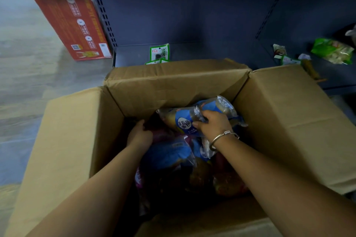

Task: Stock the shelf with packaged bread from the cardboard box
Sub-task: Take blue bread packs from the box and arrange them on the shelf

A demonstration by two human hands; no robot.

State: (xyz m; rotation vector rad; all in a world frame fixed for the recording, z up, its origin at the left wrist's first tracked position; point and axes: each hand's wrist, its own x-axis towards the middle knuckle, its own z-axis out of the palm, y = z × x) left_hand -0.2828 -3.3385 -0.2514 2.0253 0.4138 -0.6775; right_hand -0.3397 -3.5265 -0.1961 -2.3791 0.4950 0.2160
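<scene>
**Picking bread out of the box**

The step in hand is the pick-up. The right hand (212,123) pinches a blue bread package (185,121) inside the cardboard box (77,131); its long axis runs left to right, far end slightly higher. The left hand (139,134) reaches to the packages below its fingers; whether it grips, I cannot tell. Next, I judge, comes lifting over the far flap to the shelf (134,54) beyond the fingertips.

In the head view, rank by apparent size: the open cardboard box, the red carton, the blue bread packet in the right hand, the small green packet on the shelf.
1. Cardboard box, also nearest the camera.
2. Red carton.
3. Blue bread packet, gripped by the right hand.
4. Green packet, farther away, so true size is unsure.
</scene>
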